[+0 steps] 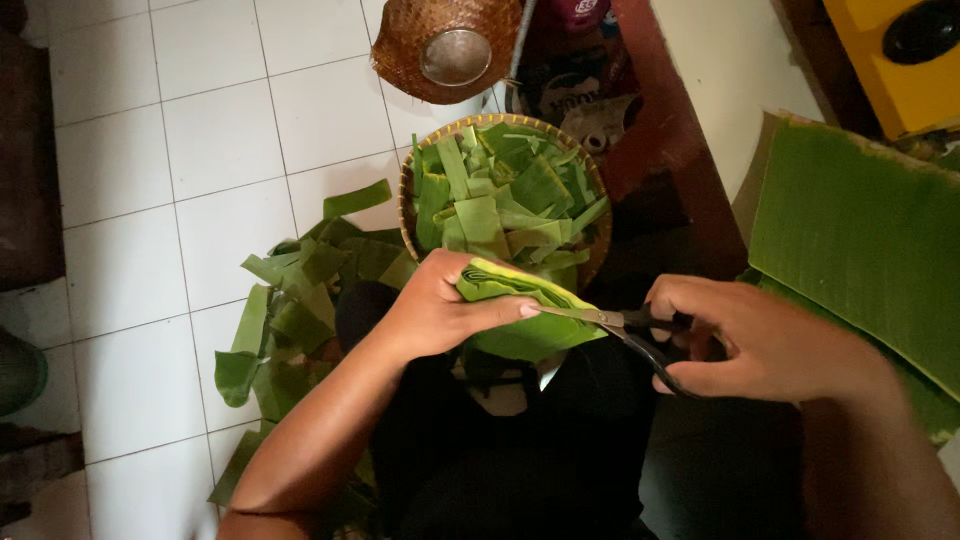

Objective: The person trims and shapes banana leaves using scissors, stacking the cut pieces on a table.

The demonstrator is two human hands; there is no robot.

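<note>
Head view looks straight down over the person's dark lap, where both hands work close together. Left hand (440, 310) is closed around a folded wad of banana leaf (520, 310), thumb pressed along its top edge, which keeps the layers stacked and steady at the cut. Right hand (745, 340) is closed through the black handles of the scissors (620, 325), whose blades lie against the wad's right edge; how far they are parted I cannot tell. Just beyond the hands, a round woven basket (590, 180) sits within easy reach, heaped with cut leaf strips (500, 195). More offcuts (300, 300) lie on the white tiled floor (200, 130) to the left. At right, large uncut leaf sheets (860, 230) lie stacked. Farthest off, a second woven basket (440, 45) holds a metal bowl (456, 57).
</note>
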